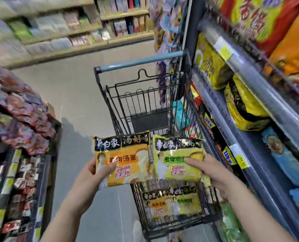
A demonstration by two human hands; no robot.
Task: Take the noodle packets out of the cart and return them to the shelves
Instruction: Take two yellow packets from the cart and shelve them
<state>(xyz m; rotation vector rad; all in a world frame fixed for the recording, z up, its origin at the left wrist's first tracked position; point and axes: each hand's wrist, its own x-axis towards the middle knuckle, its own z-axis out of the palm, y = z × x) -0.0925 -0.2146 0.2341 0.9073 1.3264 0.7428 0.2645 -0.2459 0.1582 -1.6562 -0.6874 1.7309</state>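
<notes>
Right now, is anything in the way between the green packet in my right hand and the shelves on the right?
Nothing visible. Your right hand holds the green packet above the cart, whose wire side runs along the shelves lower down. The shelf spots in view already hold packs, though.

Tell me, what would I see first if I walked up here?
Two bright noodle packets held up at the cart: an orange packet in the left hand and a yellow-green packet in the right hand. Below them more packets lie in the basket, and big yellow bags fill the shelf on the right.
</notes>
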